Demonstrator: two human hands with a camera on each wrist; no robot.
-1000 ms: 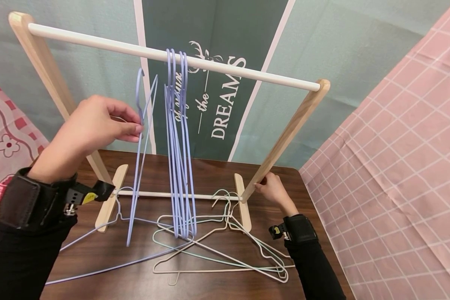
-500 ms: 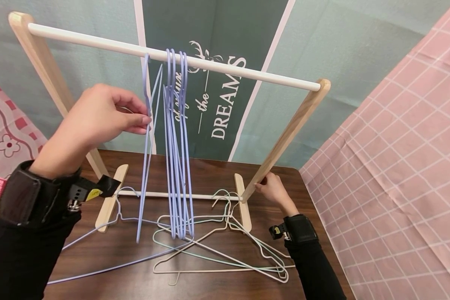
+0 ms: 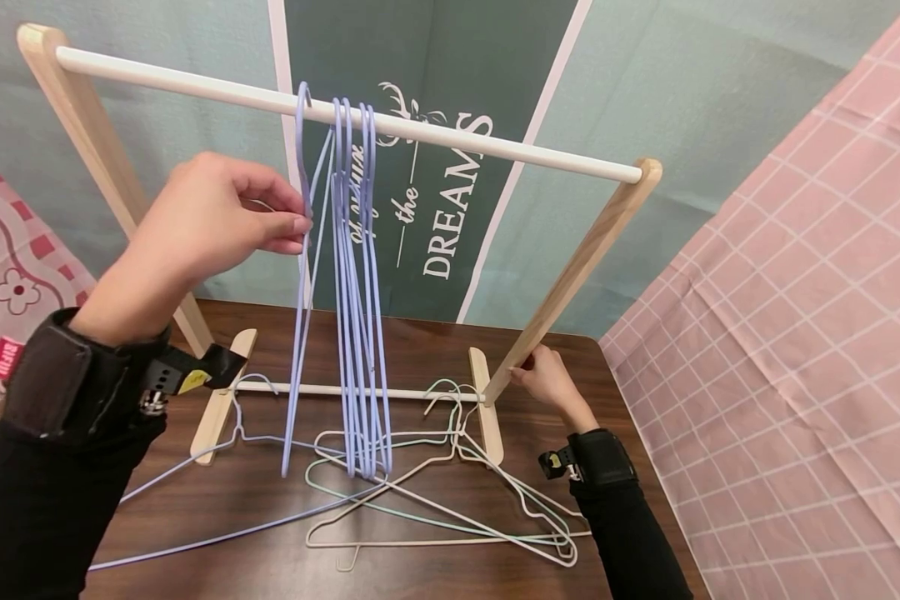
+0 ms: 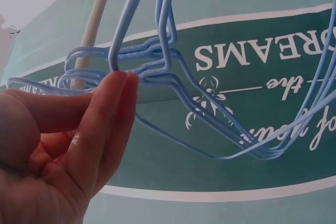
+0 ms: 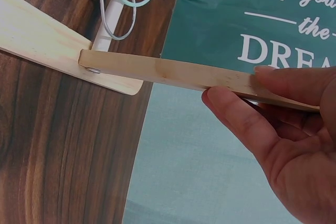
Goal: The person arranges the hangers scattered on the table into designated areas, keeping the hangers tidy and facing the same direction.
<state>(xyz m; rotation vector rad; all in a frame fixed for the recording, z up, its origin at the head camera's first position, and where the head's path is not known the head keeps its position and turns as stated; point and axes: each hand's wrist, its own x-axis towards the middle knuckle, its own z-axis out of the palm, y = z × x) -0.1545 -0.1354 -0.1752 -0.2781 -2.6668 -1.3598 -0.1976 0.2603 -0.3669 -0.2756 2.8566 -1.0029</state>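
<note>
My left hand (image 3: 213,212) pinches a light blue hanger (image 3: 300,150) below its hook, between thumb and fingertips. That hook arches over the white top rail (image 3: 495,145) of a small clothes rack, its bend standing a little above the rail. Just to the right hang several more blue hangers (image 3: 364,150), close together. In the left wrist view the pinched blue hanger (image 4: 128,14) overlaps the hanging ones. My right hand (image 3: 547,383) grips the rack's right wooden post (image 3: 581,271) low down; the right wrist view shows thumb and fingers on either side of the post (image 5: 178,73).
On the dark wooden table (image 3: 255,500) lie a blue hanger (image 3: 225,537), white hangers (image 3: 390,544) and a mint hanger, overlapping around the rack's lower bar (image 3: 412,393). A green printed cloth (image 3: 435,50) hangs behind; pink checked cloth (image 3: 795,292) stands right.
My left hand has moved up and to the right, bringing the pinched hanger's hook from below the rail to over it, nearer the other hangers. The right hand stays put.
</note>
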